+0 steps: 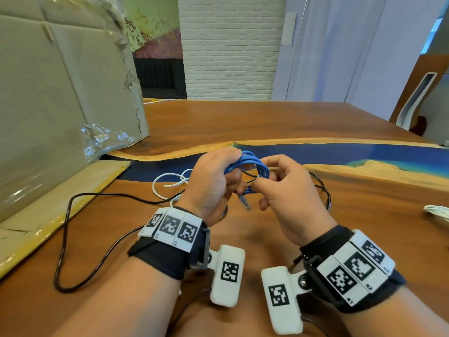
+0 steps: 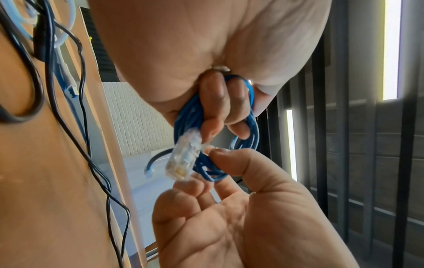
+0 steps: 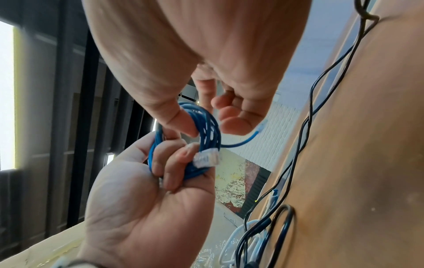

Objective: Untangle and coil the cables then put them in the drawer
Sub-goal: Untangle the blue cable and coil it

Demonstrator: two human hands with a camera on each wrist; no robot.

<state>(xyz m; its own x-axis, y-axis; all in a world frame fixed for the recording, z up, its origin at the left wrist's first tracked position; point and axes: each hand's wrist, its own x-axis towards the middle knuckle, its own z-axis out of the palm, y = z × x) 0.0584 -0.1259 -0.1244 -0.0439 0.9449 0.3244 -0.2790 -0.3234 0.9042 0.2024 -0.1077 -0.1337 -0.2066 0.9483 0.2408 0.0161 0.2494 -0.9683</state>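
A blue network cable [image 1: 254, 164] is wound into a small coil and held above the table between both hands. My left hand [image 1: 230, 181] grips one side of the coil, its fingers [image 2: 220, 101] curled through the loops. My right hand [image 1: 257, 181] pinches the other side, its thumb [image 3: 181, 123] pressed on the strands. One clear plug [image 1: 246, 203] hangs below the coil, close up in the left wrist view [image 2: 183, 156]. The cable's other end [image 3: 259, 128] sticks out past my right fingers. No drawer is in view.
A long black cable [image 1: 65, 215] loops over the wooden table [image 1: 243, 122] to the left and behind my hands. A white cable [image 1: 167, 183] lies tangled with it. Another pale coil [image 1: 437, 212] sits at the right edge. A big cardboard box [image 1: 60, 93] stands on the left.
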